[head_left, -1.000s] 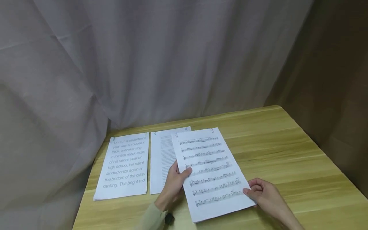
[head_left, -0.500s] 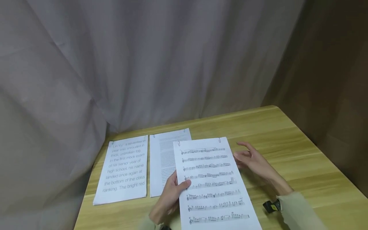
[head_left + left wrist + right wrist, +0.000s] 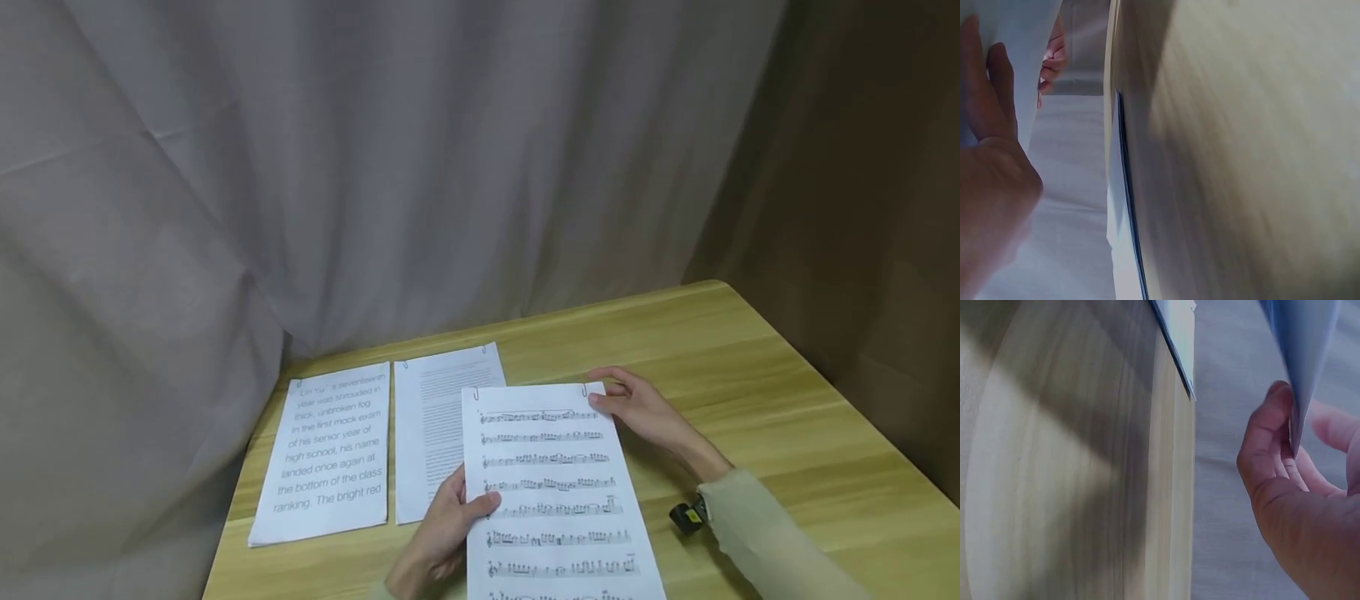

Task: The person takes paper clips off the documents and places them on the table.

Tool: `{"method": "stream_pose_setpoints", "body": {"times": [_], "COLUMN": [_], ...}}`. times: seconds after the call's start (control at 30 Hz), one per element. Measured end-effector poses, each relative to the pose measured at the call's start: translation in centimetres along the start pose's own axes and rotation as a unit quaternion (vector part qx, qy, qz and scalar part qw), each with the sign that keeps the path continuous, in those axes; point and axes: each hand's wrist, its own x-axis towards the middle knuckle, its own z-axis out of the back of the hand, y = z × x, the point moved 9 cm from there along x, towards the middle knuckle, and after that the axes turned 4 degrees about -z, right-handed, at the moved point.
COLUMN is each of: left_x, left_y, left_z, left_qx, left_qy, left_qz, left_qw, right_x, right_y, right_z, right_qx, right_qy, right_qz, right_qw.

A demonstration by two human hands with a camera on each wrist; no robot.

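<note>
A stack of sheet music (image 3: 553,492) with a paper clip (image 3: 476,394) at each top corner is held up over the table, its lower end cut off by the head view. My left hand (image 3: 444,527) grips its left edge, thumb on the printed face. Fingers (image 3: 1001,87) of that hand lie along the back in the left wrist view. At the top right corner, next to the other clip (image 3: 584,389), my right hand (image 3: 647,410) holds the stack between thumb and fingers. The right wrist view shows the stack's edge (image 3: 1300,369) between them.
Two more clipped stacks lie side by side on the wooden table (image 3: 750,417): large-print text (image 3: 327,467) at the left, small-print text (image 3: 420,417) beside it. The sheet music overlaps the small-print stack in the head view. A grey curtain (image 3: 420,167) hangs behind.
My right hand has let go of the lower right edge, moved up and taken the top right corner. The sheet music has come down toward me and turned more upright, still in my left hand.
</note>
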Motion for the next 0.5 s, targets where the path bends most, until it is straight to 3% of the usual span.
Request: {"method": "stream_pose_setpoints", "body": {"times": [0.2, 0.5], "left_x": [0.14, 0.49], "left_y": [0.29, 0.73], "left_z": [0.39, 0.68], "left_qx": [0.015, 0.046], "left_qy": [-0.008, -0.009], "left_qz": [0.005, 0.003], "left_qw": [0.9998, 0.9989], "right_x": [0.56, 0.39], "right_y": [0.33, 0.09], "right_z": [0.32, 0.37], "right_qx": [-0.026, -0.034], "right_qy": [-0.039, -0.059], "right_qz": [-0.009, 0.003], "right_qw": [0.9988, 0.9977]}}
